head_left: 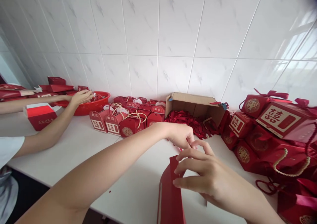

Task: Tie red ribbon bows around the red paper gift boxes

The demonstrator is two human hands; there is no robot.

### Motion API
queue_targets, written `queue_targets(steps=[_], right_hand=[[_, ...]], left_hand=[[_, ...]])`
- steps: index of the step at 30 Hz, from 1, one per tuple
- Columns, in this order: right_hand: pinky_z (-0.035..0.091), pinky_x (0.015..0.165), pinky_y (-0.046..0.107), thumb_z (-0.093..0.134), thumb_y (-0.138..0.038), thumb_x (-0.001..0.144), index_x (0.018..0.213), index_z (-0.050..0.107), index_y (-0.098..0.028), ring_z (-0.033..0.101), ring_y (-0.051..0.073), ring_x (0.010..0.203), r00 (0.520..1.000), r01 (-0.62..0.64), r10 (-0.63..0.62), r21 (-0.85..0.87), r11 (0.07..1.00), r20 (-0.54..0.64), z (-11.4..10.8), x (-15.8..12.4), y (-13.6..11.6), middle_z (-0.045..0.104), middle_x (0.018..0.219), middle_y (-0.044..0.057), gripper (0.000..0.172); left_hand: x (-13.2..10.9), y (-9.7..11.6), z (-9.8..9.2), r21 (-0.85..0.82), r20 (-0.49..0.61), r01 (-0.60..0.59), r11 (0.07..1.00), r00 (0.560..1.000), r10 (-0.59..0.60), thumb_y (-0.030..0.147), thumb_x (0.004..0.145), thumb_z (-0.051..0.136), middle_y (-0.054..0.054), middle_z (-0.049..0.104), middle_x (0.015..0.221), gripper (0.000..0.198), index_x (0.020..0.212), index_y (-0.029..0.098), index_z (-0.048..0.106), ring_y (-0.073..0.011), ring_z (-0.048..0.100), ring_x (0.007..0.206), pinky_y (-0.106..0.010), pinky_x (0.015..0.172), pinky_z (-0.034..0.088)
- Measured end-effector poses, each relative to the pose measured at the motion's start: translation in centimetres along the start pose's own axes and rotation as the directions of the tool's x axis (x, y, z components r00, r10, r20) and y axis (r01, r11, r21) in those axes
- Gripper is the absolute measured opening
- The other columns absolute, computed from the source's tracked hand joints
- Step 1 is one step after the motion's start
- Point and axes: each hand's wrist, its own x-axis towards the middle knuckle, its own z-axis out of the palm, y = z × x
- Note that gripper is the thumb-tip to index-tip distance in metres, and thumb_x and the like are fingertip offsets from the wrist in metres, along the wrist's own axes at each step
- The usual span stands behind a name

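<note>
Above the near table, my left hand (182,135) is closed, its fingertips bent down and a bit of red ribbon just below it. My right hand (204,172) meets it: the index finger curls against the left fingertips, the others fan out over a red gift carton (170,192). What the two hands pinch is hidden between them. The carton lies lengthwise towards me, its far end under the right fingers; its near end runs out of view. Behind the hands, a cardboard box (195,100) on its side spills dark red ribbons (184,120).
Finished-looking red boxes with cord handles (132,123) stand in rows along the tiled wall. More red boxes (257,134) are piled at right. At left, another person's hands (80,98) work over a red basin (100,103), beside an opened red box (41,116).
</note>
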Motion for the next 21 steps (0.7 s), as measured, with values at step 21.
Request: queue_targets(steps=[21], right_hand=[[0.035, 0.083, 0.03, 0.045, -0.017, 0.097, 0.09, 0.066, -0.024, 0.055, 0.012, 0.08, 0.998, 0.037, -0.039, 0.035, 0.999, 0.045, -0.5, -0.2, -0.3, 0.072, 0.086, -0.003, 0.024]], left_hand=[[-0.4, -2.0, 0.6, -0.513, -0.059, -0.108, 0.851, 0.994, 0.091, 0.043, 0.07, 0.075, -0.003, 0.073, 0.078, 0.03, 0.083, 0.016, 0.075, -0.0163, 0.065, 0.08, -0.026, 0.076, 0.053]])
